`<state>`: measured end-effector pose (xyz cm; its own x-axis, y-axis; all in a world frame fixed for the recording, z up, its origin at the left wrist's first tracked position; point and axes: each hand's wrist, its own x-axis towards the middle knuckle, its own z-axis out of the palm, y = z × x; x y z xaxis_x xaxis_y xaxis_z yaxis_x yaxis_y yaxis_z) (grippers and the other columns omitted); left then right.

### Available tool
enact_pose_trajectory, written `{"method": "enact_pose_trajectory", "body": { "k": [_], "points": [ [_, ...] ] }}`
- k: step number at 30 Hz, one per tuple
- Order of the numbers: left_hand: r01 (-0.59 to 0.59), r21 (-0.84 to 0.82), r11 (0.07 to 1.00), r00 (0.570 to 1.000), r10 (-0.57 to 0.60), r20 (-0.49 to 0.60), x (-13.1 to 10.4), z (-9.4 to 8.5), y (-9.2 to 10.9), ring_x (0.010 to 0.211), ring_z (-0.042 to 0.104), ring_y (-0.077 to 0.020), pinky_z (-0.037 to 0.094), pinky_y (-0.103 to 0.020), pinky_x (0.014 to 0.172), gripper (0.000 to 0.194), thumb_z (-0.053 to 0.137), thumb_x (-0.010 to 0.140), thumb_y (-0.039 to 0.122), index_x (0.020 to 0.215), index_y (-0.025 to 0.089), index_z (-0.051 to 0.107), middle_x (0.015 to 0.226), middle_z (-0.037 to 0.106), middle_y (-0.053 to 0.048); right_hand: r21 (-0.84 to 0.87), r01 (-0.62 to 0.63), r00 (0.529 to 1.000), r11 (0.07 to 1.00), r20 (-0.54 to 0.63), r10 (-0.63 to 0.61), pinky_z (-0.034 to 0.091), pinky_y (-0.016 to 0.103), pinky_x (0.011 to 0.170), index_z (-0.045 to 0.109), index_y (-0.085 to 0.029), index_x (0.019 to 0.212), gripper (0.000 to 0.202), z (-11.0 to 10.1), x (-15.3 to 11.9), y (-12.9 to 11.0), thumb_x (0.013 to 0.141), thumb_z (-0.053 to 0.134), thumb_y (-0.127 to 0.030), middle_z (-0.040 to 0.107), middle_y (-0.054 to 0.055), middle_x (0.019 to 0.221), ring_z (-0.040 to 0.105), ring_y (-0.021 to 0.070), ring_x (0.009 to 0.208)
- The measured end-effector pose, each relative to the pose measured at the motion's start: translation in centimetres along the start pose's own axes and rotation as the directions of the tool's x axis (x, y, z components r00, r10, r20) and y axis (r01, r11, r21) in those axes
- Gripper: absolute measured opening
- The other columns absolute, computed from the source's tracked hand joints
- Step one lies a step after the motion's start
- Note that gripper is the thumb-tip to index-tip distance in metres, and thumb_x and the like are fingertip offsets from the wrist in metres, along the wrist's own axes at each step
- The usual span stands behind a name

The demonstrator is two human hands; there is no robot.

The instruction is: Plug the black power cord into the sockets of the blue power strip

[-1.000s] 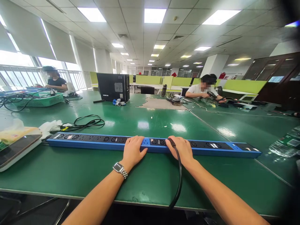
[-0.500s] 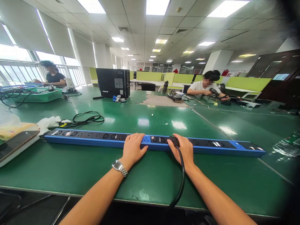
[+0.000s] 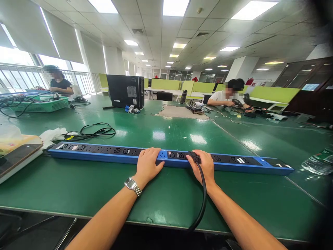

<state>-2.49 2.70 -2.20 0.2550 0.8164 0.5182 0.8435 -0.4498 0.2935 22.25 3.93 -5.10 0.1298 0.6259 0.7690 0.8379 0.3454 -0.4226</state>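
Note:
A long blue power strip with black sockets lies across the green table in front of me. My left hand is closed over its middle, fingers on the top and thumb along the near side. Just to the right, my right hand grips a black plug between thumb and fingers, at the strip's socket face. Whether the plug is fully seated cannot be seen. From it a thick black cord curves down past the table's front edge.
At left are a phone, a coiled black cable and a green basket of cables. A black computer case stands further back. A plastic bottle lies at right. Two people sit across the table.
Both hands keep their hold on the strip and plug. The cord and plug have shifted very slightly to the right.

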Motion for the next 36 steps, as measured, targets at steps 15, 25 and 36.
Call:
{"method": "enact_pose_trajectory", "body": {
  "k": [15,25,36],
  "points": [
    [0.003,-0.006,1.0,1.0,-0.003,-0.001,0.0,-0.17,0.08,0.117,0.056,-0.0263,0.038,-0.044,0.102,0.039,0.065,0.082,0.033,0.12,0.025,0.056,0.122,0.065,-0.006,0.051,-0.062,0.998,0.997,0.004,0.062,0.047,0.038,0.087,0.067,-0.019,0.091,0.046,-0.09,0.13,-0.39,0.083,0.056,-0.063,0.072,0.01,0.099,0.066,0.0248,0.094],
    [0.009,-0.024,1.0,1.0,-0.009,-0.002,0.01,-0.18,0.06,0.118,0.056,-0.0259,0.038,-0.043,0.102,0.037,0.066,0.082,0.032,0.117,0.024,0.057,0.122,0.066,-0.006,0.05,-0.033,0.999,0.998,-0.031,0.034,0.048,0.035,0.085,0.07,-0.019,0.089,0.043,0.01,0.11,-0.19,0.085,0.057,-0.06,0.073,0.009,0.098,0.068,0.0243,0.093],
    [-0.007,-0.026,1.0,1.0,0.007,-0.021,-0.09,0.03,0.02,0.118,0.056,-0.0263,0.038,-0.045,0.102,0.037,0.066,0.082,0.031,0.117,0.023,0.058,0.123,0.066,-0.006,-0.089,-0.01,1.0,0.996,0.023,0.012,0.042,0.039,0.086,0.068,-0.019,0.096,0.046,0.18,-0.04,-0.4,0.085,0.054,-0.061,0.071,0.011,0.1,0.06,0.027,0.096]
  ]
}}
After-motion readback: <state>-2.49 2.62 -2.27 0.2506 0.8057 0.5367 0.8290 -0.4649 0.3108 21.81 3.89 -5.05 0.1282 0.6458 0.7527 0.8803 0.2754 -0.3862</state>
